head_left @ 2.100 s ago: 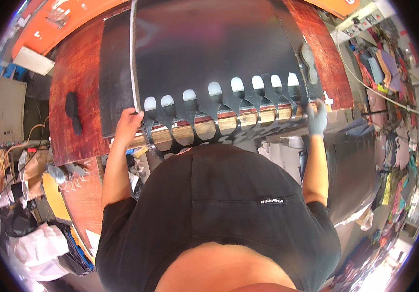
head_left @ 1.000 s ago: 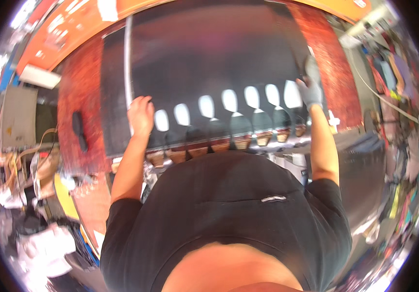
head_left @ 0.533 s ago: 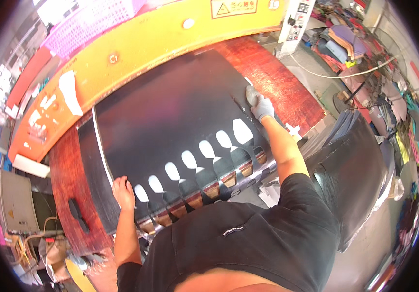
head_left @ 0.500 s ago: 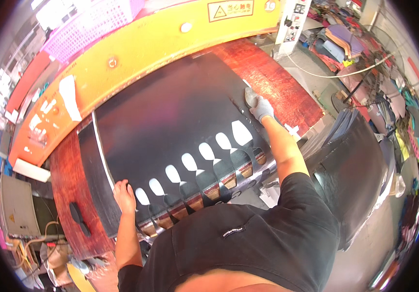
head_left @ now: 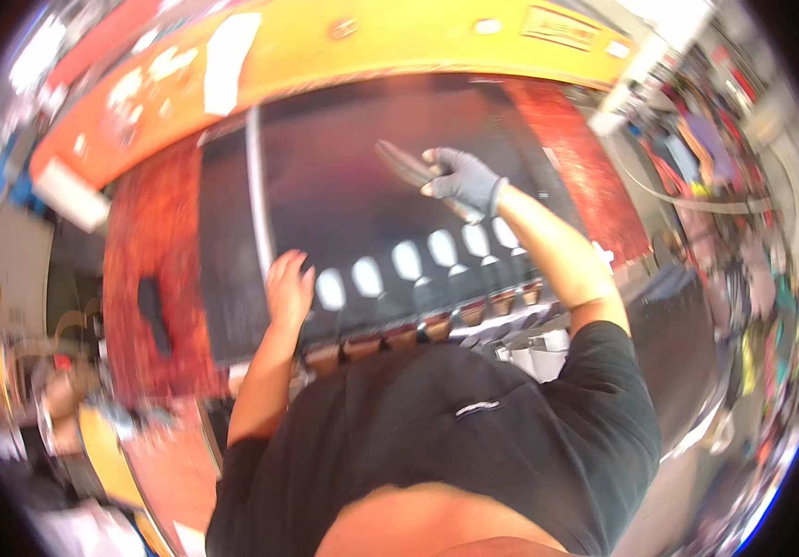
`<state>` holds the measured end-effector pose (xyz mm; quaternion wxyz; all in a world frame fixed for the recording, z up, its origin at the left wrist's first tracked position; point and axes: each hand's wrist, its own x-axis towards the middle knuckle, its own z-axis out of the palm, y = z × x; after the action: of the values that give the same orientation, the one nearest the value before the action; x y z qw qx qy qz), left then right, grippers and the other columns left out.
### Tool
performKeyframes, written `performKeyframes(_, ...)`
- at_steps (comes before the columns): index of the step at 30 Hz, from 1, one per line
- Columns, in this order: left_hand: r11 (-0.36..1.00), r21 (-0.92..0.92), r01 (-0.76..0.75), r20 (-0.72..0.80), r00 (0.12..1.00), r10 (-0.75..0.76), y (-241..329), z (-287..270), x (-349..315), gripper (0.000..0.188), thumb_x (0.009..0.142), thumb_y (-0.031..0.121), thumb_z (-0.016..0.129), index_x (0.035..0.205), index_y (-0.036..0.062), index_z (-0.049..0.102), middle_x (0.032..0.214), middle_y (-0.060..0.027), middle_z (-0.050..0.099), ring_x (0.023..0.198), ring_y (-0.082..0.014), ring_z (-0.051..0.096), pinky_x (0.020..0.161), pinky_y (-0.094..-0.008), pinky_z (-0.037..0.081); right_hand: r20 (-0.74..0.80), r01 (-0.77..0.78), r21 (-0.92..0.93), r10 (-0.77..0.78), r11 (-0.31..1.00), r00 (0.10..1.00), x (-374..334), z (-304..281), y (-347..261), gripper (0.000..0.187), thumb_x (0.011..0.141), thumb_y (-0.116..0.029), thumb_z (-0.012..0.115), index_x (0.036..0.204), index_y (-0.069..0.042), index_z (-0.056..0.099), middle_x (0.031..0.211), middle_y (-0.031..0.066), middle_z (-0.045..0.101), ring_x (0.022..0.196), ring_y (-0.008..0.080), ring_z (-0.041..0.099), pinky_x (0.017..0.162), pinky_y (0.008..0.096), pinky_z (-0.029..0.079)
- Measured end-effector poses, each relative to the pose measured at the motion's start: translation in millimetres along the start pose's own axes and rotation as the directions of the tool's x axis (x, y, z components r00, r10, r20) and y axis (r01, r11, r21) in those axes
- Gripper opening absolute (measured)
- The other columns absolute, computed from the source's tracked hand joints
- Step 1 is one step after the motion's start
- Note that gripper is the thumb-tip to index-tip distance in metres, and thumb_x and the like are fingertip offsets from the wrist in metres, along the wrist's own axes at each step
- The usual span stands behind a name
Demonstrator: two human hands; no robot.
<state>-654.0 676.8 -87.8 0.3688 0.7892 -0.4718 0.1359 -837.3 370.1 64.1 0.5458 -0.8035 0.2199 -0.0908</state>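
The grey-gloved right hand [head_left: 462, 180] has its fingers closed around a grey sole shape [head_left: 403, 165] over the black sheet [head_left: 344, 186] on the red table [head_left: 585, 176]. The bare left hand [head_left: 289, 290] is on the sheet, beside the white strip [head_left: 258, 190] and a row of white ovals [head_left: 407, 261]. Its fingers bend a little; I cannot tell if they grip anything. A black sole shape [head_left: 153, 314] lies far left.
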Motion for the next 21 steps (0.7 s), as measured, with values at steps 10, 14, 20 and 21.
performKeyframes(10, 0.941, -0.182, 0.285, -0.007, 0.957, -0.291, 8.7, -3.5, -1.9, 0.049, 0.079, -0.004, 0.053, 0.126, 0.0, 0.041, 0.13, -0.0185, 0.043, 0.121, -0.0357, 0.044, 0.102, -0.0407, 0.037, 0.758, 0.769, -0.621, -0.136, 0.149, 0.638, 60.4, 102.4, -72.3, 0.047, 0.082, -0.015, 0.063, 0.126, -0.008, 0.049, 0.112, 0.014, 0.058, 0.1, 0.0313, 0.059, 0.085, 0.0398, 0.049)
performKeyframes(14, 0.925, -0.217, 0.313, -0.037, 0.944, -0.329, 10.0, -4.5, -1.4, 0.055, 0.075, -0.01, 0.05, 0.128, 0.0005, 0.041, 0.134, -0.0182, 0.039, 0.121, -0.0365, 0.043, 0.1, -0.0409, 0.039, 0.877, 0.876, -0.479, 0.019, -0.053, 0.481, 92.8, 117.7, -71.4, 0.044, 0.083, -0.006, 0.053, 0.126, -0.013, 0.048, 0.113, 0.0093, 0.058, 0.091, 0.0274, 0.059, 0.075, 0.036, 0.053)
performKeyframes(20, 0.91, -0.216, 0.353, -0.035, 0.929, -0.368, 9.9, -4.6, -2.7, 0.06, 0.072, -0.012, 0.049, 0.129, 0.0012, 0.039, 0.134, -0.0185, 0.039, 0.118, -0.0386, 0.045, 0.096, -0.0424, 0.042, 0.931, 0.795, -0.356, -0.258, -0.491, 0.257, 145.3, 131.5, -51.2, 0.037, 0.082, -0.008, 0.047, 0.119, -0.009, 0.048, 0.11, 0.0071, 0.057, 0.097, 0.0248, 0.057, 0.09, 0.035, 0.045)
performKeyframes(21, 0.924, -0.2, 0.326, -0.055, 0.938, -0.342, 9.3, -4.1, -3.1, 0.06, 0.072, -0.012, 0.049, 0.13, 0.0013, 0.039, 0.134, -0.0186, 0.039, 0.118, -0.0388, 0.046, 0.095, -0.0426, 0.043, 0.879, 0.756, -0.453, -0.379, -0.472, 0.289, 149.8, 134.5, -43.7, 0.036, 0.082, -0.009, 0.048, 0.118, -0.008, 0.049, 0.111, 0.0075, 0.057, 0.1, 0.0245, 0.056, 0.094, 0.0348, 0.043)
